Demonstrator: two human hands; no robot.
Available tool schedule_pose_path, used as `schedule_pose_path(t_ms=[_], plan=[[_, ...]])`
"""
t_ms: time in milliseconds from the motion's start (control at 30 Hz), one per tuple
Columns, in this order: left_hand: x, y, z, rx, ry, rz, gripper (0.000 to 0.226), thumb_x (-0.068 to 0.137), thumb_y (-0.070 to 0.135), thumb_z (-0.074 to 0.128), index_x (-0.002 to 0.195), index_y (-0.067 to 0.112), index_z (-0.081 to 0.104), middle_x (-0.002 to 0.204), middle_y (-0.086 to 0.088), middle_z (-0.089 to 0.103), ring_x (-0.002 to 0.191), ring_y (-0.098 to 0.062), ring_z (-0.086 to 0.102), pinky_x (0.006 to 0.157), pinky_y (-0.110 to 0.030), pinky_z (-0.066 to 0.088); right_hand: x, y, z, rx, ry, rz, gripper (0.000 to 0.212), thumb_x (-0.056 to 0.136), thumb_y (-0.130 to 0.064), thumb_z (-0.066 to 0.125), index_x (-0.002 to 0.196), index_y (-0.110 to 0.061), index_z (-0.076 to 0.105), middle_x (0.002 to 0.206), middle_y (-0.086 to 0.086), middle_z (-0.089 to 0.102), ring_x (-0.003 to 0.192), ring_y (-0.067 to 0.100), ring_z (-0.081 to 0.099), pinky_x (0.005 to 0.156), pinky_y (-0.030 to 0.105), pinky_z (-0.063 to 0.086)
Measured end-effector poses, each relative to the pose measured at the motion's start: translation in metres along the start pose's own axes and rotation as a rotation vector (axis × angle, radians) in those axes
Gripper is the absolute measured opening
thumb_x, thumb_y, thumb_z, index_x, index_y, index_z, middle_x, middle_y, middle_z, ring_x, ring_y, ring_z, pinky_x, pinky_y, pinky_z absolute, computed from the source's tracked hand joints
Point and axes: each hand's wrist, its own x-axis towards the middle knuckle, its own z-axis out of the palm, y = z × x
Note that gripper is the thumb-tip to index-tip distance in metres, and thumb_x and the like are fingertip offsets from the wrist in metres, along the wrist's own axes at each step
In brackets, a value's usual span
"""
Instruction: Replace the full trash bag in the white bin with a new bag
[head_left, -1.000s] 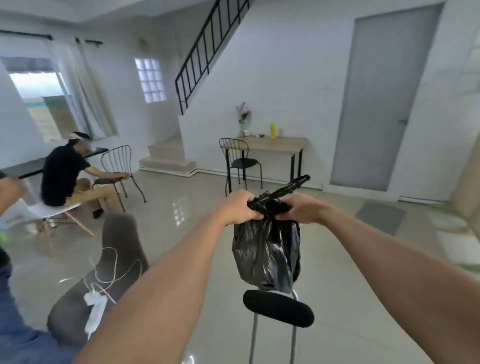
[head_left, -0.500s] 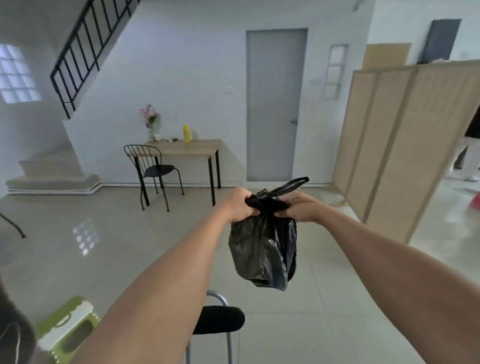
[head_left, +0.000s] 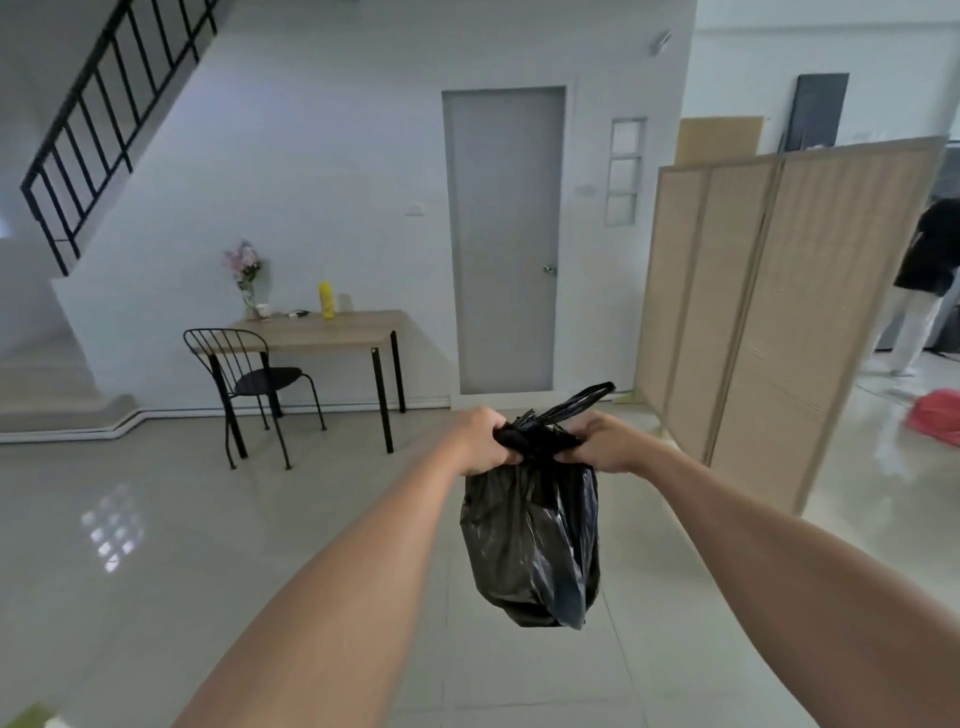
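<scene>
While both hands grip its neck, black bag (head_left: 530, 540) hangs.

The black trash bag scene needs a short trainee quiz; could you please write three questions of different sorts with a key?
1. True or false: the black trash bag rests on the floor.
2. Which hands grip its gathered neck? A) left only B) right only C) both
3. Fill in: the yellow bottle stands on the ____.

Key: 1. False; it hangs in the air. 2. C; left hand and right hand. 3. wooden table.
</scene>
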Motion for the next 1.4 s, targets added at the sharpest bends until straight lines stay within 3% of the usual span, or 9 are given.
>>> schedule_pose_path(t_ms=[200,367,533,667,733,967,1033,1267,1400], plan=[[0.146,-0.021,0.036,-0.023,-0.061,-0.04,0.025,0.072,0.025,0.08,0.06,0.025,0.059,0.062,0.007,0.058,0.062,-0.011,0.056,0.053,-0.024,0.038,0.121,0.093,-0.032,0.021,-0.033,0.072,0.003,0.081,-0.02,0.073,0.079,-0.02,0.075,0.077,0.0,0.065,0.075,0.011,0.055,0.079,0.029,0.047],[0.289,-0.026,0.059,0.019,-0.101,-0.066,0.021,0.069,0.028,0.081,0.063,0.026,0.062,0.065,0.006,0.062,0.066,-0.013,0.059,0.052,-0.024,0.038,0.233,0.177,-0.076,0.04,-0.024,0.175,0.021,0.075,-0.035,0.078,0.087,-0.018,0.074,0.082,-0.003,0.065,0.08,0.012,0.059,0.077,0.024,0.046],[0.384,-0.022,0.066,-0.037,-0.042,-0.082,0.025,0.065,0.025,0.085,0.078,0.025,0.064,0.081,0.001,0.065,0.082,-0.021,0.063,0.069,-0.029,0.045,0.299,0.218,-0.119,0.127,0.012,0.108,0.009,0.082,-0.016,0.073,0.09,-0.013,0.077,0.094,0.006,0.074,0.091,0.017,0.066,0.089,0.031,0.052],[0.419,-0.019,0.069,-0.039,0.161,-0.239,0.096,0.052,0.056,0.085,0.133,0.02,0.048,0.131,-0.001,0.05,0.122,-0.021,0.047,0.102,-0.04,0.042,0.325,0.24,-0.148,0.281,0.079,0.089,0.014,0.085,-0.003,0.068,0.079,-0.013,0.076,0.075,-0.008,0.072,0.071,0.003,0.065,0.065,0.013,0.049],[0.43,-0.017,0.069,-0.177,0.146,-0.372,0.114,0.05,0.062,0.085,0.142,0.015,0.037,0.144,-0.004,0.043,0.132,-0.024,0.043,0.106,-0.042,0.04,0.333,0.248,-0.165,0.304,0.121,0.123,0.017,0.086,-0.006,0.068,0.075,-0.017,0.075,0.062,-0.017,0.066,0.058,-0.003,0.061,0.055,0.01,0.045],[0.505,0.01,0.097,-0.401,-0.093,-0.332,0.047,0.075,0.035,0.082,0.114,0.011,0.069,0.107,-0.002,0.069,0.095,-0.016,0.063,0.071,-0.022,0.045,0.383,0.278,-0.229,0.147,0.112,0.147,0.011,0.087,-0.015,0.065,0.089,-0.006,0.071,0.063,0.003,0.059,0.053,0.015,0.051,0.047,0.02,0.042],[0.537,0.011,0.103,-0.373,-0.083,-0.278,0.032,0.08,0.027,0.077,0.107,0.01,0.072,0.106,-0.007,0.072,0.097,-0.02,0.066,0.075,-0.025,0.048,0.402,0.288,-0.242,0.119,0.069,0.17,0.016,0.089,-0.013,0.063,0.094,0.0,0.068,0.066,0.007,0.056,0.056,0.016,0.05,0.043,0.017,0.041],[0.674,0.002,0.117,-0.115,-0.153,-0.065,0.021,0.082,0.023,0.072,0.094,0.006,0.072,0.1,-0.015,0.073,0.094,-0.024,0.067,0.07,-0.026,0.041,0.474,0.353,-0.28,0.052,0.004,0.362,0.028,0.089,-0.014,0.067,0.114,-0.002,0.063,0.1,0.013,0.061,0.079,0.02,0.06,0.072,0.035,0.059],[0.758,0.001,0.114,-0.06,-0.142,0.003,0.02,0.082,0.027,0.071,0.092,0.01,0.073,0.097,-0.013,0.072,0.095,-0.024,0.065,0.071,-0.027,0.041,0.524,0.389,-0.307,0.184,0.112,0.405,0.035,0.086,-0.009,0.07,0.12,-0.005,0.062,0.101,0.012,0.063,0.072,0.015,0.06,0.062,0.027,0.058]])
